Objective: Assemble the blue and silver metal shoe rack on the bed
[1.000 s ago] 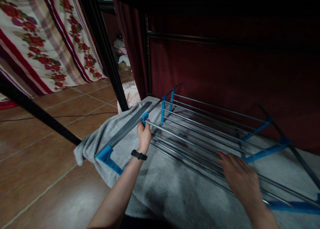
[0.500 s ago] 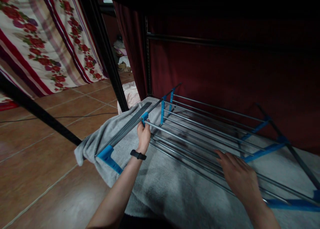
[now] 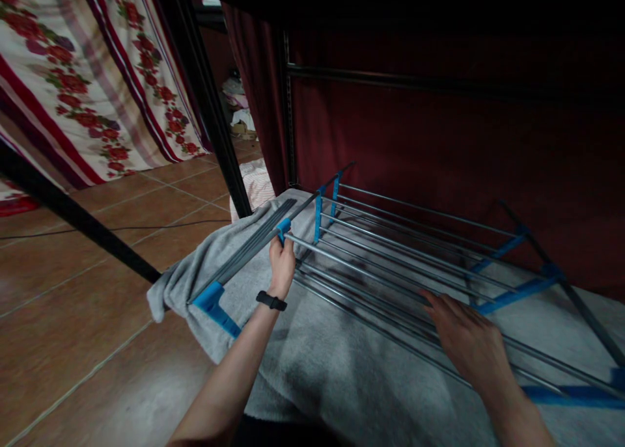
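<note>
A shoe rack (image 3: 390, 242) of metal tubes and blue plastic brackets lies on a grey blanket (image 3: 336, 362). My left hand (image 3: 282, 261), with a black band at the wrist, is closed around a blue bracket (image 3: 283, 226) at the rack's left end, where a tube meets the side pole. On the right, my right hand (image 3: 466, 336) lies over the front tubes, its fingers curled round one tube; the fingertips are partly hidden. Another blue bracket (image 3: 215, 307) ends the side pole nearest me. Several loose grey tubes (image 3: 249, 242) rest beside that pole on the blanket.
Black metal frame posts (image 3: 208, 102) rise at the left, and a crossbar (image 3: 366, 76) runs along the back. A dark red curtain (image 3: 415, 148) hangs behind the rack. Tiled floor (image 3: 97, 291) with a thin cable (image 3: 146, 227) lies left, below a floral cloth (image 3: 97, 76).
My right hand has shifted very slightly to the right along the tubes. My left hand stays on the bracket, and the rack has barely moved.
</note>
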`<state>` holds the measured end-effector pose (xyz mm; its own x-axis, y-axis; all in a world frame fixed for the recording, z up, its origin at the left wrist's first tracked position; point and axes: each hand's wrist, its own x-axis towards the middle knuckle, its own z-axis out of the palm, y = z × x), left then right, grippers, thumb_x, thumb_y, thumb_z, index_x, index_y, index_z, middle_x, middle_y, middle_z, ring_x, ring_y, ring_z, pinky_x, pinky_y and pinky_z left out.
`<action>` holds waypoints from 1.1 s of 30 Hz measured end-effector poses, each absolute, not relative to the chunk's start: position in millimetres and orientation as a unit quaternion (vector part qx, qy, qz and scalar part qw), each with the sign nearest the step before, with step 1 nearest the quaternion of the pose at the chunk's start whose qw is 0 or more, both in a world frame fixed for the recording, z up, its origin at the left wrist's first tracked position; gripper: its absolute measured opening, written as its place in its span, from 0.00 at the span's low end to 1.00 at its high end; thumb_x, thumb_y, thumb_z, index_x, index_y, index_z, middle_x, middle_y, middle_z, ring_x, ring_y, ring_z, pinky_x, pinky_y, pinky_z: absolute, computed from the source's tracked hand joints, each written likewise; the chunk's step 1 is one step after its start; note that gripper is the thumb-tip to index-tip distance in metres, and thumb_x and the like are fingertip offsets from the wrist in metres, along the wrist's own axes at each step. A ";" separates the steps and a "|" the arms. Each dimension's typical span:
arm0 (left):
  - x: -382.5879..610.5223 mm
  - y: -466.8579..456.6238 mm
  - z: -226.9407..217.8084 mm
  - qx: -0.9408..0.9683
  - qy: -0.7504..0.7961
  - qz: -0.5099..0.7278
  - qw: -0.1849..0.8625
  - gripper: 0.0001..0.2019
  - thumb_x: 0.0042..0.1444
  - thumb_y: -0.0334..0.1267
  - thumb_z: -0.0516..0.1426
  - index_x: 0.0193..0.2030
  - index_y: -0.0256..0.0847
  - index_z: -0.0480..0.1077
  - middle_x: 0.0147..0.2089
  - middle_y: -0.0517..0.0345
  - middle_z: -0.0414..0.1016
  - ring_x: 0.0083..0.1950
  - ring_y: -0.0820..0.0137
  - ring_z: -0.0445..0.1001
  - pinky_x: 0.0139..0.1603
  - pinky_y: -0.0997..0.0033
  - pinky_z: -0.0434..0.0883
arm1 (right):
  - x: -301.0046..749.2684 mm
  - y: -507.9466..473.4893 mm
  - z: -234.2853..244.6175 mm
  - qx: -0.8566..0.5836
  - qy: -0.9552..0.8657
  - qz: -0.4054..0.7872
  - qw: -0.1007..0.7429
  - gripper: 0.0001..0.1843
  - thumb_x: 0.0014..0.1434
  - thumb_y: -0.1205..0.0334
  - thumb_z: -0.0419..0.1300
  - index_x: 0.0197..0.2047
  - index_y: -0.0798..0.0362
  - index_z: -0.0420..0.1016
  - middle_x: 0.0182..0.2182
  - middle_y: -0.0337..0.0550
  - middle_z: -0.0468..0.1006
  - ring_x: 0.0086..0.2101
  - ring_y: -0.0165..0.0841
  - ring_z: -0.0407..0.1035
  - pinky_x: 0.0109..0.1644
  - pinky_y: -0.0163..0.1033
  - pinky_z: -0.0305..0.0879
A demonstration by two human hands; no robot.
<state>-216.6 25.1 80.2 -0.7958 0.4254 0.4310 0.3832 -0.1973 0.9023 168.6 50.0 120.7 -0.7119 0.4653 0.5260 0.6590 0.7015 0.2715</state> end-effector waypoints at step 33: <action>-216.0 24.9 79.3 0.322 0.629 0.707 0.017 0.09 0.62 0.42 0.53 0.44 0.41 0.69 0.48 0.50 0.75 0.55 0.60 0.72 0.63 0.59 0.66 | 169.9 52.0 123.8 -0.305 -0.906 -0.218 0.196 0.12 0.71 0.62 0.52 0.53 0.52 0.71 0.38 0.41 0.79 0.33 0.31 0.73 0.38 0.37 0.61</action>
<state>-216.0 24.9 79.3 -0.7917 0.4294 0.4346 0.3819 -0.2075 0.9006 169.9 52.0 123.8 -0.7368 0.4677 0.4882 0.6384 0.7191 0.2746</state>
